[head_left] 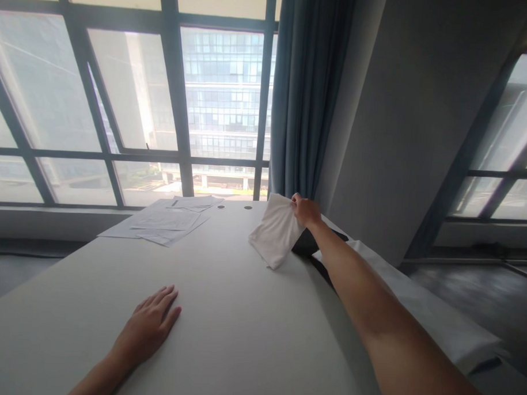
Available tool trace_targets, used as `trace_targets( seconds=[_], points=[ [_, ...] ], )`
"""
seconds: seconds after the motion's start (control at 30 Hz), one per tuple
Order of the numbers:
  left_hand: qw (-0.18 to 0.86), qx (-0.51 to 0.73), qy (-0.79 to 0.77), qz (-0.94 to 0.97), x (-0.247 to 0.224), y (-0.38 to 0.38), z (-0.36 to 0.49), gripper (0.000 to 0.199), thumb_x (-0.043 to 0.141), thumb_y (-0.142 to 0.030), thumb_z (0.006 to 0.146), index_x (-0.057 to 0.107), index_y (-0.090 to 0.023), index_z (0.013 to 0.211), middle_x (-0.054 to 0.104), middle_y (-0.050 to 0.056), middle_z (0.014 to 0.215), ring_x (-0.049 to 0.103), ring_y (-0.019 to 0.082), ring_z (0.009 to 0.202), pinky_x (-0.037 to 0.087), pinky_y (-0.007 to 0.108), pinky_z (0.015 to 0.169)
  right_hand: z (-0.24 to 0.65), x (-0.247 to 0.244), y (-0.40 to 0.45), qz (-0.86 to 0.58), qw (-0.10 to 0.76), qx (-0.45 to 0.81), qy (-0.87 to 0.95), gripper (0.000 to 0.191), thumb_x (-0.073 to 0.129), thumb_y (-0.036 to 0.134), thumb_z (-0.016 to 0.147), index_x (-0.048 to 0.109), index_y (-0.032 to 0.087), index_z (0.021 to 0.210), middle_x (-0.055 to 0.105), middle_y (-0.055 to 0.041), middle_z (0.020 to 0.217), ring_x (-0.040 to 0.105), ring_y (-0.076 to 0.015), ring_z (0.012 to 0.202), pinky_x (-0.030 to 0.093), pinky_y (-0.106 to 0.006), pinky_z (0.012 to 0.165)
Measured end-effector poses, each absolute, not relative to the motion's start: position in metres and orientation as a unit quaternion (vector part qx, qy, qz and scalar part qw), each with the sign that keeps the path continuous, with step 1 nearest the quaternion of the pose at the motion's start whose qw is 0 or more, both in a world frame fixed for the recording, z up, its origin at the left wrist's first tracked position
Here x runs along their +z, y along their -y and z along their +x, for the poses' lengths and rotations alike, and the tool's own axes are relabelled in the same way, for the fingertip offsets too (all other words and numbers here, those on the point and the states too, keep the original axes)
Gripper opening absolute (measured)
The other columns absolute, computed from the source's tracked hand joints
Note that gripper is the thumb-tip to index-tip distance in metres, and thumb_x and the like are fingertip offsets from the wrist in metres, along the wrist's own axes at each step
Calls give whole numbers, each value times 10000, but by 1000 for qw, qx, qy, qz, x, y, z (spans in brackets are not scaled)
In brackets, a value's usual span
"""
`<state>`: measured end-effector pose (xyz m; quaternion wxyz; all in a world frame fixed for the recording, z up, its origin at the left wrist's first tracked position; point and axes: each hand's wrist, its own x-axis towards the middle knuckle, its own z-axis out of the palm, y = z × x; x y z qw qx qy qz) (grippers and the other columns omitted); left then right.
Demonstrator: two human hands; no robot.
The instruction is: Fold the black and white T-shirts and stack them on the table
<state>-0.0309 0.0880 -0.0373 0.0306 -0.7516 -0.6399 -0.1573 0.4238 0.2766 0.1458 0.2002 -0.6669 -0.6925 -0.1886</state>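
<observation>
My right hand (307, 210) reaches far across the white table (224, 323) and pinches the upper right corner of a folded white cloth (276, 231). The cloth hangs tilted from the fingers, its lower edge at or just above the tabletop; I cannot tell which. Behind the cloth and partly under my forearm is a dark item (307, 243), its kind hidden. My left hand (149, 320) lies flat on the near left part of the table, fingers stretched out, holding nothing.
Several sheets of paper (167, 220) overlap at the table's far left. Two round dark spots (247, 208) sit near the far edge. White fabric (432, 307) lies along the right side, beyond my forearm. A blue-grey curtain (308, 95) and windows stand behind the table.
</observation>
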Motion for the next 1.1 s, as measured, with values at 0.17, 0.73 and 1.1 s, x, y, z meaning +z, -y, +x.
trace_targets(
  seconds=[0.17,0.73,1.1],
  points=[
    [38,-157,638,-753,-39,-87,-31,539,364,-460,947,610,-184,1338,532,82,1460,449,253,1384,365,444,1146,480,165,-303,-759,274,-198,557,604,178,470,1047,465,37,1355,604,-264,1230,573,-327,1142,349,-499,977],
    [19,-122,654,-747,-26,-84,-25,554,373,-435,944,555,-131,1371,483,121,1496,405,268,1407,317,443,1156,384,8,-192,-731,68,37,678,627,293,514,998,390,140,1492,288,-147,1598,227,-258,1478,184,-486,1171],
    [-11,-105,581,-807,-8,-118,54,579,278,-315,981,376,-46,1484,320,178,1579,268,265,1478,229,430,1192,271,6,-108,-634,116,81,760,641,283,464,996,348,96,1517,267,-144,1603,214,-226,1491,137,-393,1203]
  ],
)
